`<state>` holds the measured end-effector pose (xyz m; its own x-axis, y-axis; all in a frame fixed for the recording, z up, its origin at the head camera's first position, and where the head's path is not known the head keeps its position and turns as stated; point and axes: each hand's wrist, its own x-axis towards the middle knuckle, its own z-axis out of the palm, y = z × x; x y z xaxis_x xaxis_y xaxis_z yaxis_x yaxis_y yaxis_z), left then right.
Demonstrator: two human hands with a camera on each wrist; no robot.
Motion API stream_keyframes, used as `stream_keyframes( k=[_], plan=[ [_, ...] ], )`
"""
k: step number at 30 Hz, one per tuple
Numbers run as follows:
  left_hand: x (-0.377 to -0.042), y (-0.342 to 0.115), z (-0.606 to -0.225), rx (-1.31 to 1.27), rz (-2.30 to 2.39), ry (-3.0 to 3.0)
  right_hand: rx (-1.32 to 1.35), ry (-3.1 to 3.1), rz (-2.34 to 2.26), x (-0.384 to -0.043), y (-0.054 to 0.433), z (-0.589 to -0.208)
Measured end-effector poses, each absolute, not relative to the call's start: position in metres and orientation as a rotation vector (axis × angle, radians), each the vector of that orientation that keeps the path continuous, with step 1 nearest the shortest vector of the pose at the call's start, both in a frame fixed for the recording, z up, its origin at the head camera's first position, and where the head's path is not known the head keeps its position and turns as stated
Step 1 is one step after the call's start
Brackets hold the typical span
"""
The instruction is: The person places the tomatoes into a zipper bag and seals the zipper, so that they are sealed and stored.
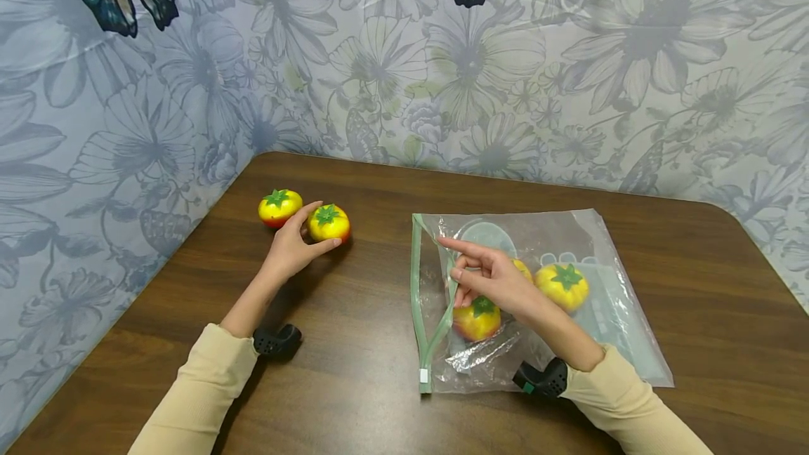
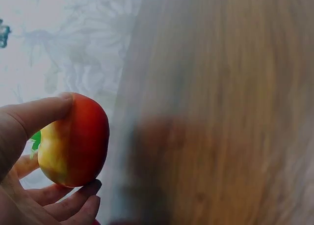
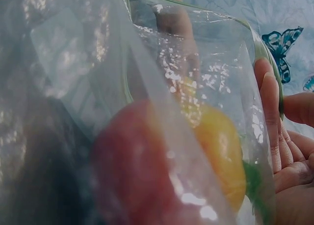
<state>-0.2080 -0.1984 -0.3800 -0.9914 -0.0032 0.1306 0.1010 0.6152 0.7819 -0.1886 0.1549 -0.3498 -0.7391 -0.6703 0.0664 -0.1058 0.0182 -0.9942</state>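
Note:
My left hand point(image 1: 293, 248) holds a yellow-and-red tomato point(image 1: 329, 222) with a green leafy top, thumb on one side and fingers on the other. Right beside it, a second tomato point(image 1: 278, 208) sits on the table near the left edge. My right hand point(image 1: 496, 276) grips the green-edged mouth of a clear zip bag point(image 1: 632, 343), its index finger pointing left. In the right wrist view, the bag's green rim point(image 3: 280, 95) runs between thumb and fingers. Inside the bag lie several tomatoes, one point(image 1: 562, 286) to the right of the hand and another point(image 1: 477, 319) below it.
The brown wooden table point(image 1: 354, 371) meets a wall covering point(image 1: 379, 90) printed with flowers and butterflies. A white slider point(image 1: 424, 376) sits at the bag's lower left corner. Pale printed shapes point(image 1: 487, 236) show on the bag.

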Motion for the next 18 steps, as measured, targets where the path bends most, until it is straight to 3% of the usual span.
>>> stream_keyframes(
  k=[18],
  plan=[
    [-0.165,-0.148,-0.359,-0.472,-1.609,-2.621,-0.782,1.873,-1.770,-0.189,0.156,-0.350]
  ],
)
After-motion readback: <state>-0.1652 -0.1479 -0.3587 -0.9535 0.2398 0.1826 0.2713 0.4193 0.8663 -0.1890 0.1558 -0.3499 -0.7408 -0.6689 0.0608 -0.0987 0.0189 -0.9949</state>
